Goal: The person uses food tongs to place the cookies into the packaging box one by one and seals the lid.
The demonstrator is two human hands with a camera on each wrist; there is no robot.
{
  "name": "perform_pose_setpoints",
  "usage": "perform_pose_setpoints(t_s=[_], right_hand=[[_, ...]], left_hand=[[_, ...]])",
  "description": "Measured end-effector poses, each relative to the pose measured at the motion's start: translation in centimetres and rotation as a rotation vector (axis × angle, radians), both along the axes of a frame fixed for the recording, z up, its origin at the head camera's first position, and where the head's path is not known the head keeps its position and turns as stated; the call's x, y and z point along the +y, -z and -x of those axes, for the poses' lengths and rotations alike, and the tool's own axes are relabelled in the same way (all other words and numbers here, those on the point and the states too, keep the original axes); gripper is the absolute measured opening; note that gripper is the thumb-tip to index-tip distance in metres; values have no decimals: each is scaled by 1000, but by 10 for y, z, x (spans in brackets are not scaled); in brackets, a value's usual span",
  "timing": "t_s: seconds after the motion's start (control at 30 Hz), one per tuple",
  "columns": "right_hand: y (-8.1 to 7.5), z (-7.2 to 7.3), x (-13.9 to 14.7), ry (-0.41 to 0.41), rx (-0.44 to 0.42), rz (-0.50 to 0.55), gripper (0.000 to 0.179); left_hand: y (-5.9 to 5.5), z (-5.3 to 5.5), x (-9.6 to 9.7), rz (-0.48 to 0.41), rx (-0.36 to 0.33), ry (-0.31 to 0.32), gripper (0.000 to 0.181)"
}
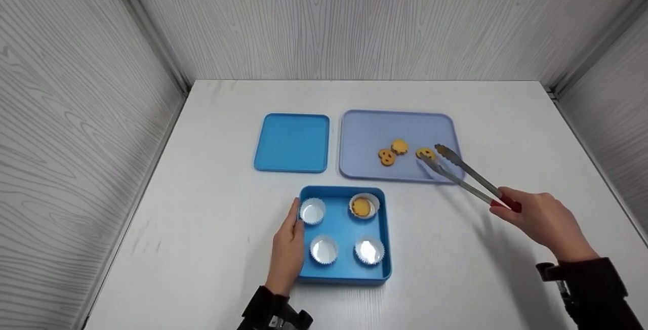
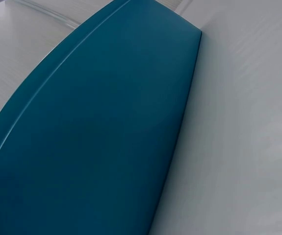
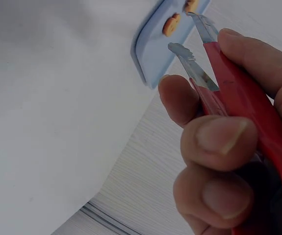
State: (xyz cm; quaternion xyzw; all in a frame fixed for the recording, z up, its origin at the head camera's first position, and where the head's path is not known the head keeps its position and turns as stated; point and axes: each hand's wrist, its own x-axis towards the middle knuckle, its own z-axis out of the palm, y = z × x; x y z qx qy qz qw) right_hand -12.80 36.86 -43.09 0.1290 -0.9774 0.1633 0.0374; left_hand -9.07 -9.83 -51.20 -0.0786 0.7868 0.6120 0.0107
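Observation:
My right hand (image 1: 544, 221) grips red-handled metal tongs (image 1: 476, 175), fingers curled round the handles in the right wrist view. The tongs' arms are spread, one tip overlapping a round pretzel-like cookie (image 1: 429, 151) on the lilac tray (image 1: 362, 132). Left of it lie a flower-shaped cookie (image 1: 399, 146) and a browner pretzel-shaped cookie (image 1: 387, 157). Along the left wall of a blue box (image 1: 347, 229) my left hand (image 1: 287, 254) rests with fairly straight fingers. White paper cups stand in the box's corners; the back right cup (image 1: 375, 201) contains a flower-shaped cookie (image 1: 361, 207).
A flat blue square lid or tray (image 1: 292, 142) lies behind the box, left of the lilac tray. Everything stands on a white table (image 1: 202, 208). Wood-grain panels (image 1: 324, 26) rise at the back and both sides.

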Motion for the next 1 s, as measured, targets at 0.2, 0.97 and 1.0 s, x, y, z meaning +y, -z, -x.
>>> perform_pose_setpoints(t_s=[0.2, 0.97, 1.0], right_hand=[[5, 2, 1, 9, -38, 10, 24], [13, 11, -3, -11, -51, -9, 19], [13, 11, -3, -10, -50, -9, 19]], left_hand=[[0, 0, 0, -2, 3, 0, 51], [0, 0, 1, 2, -5, 2, 51], [0, 0, 1, 1, -5, 2, 51]])
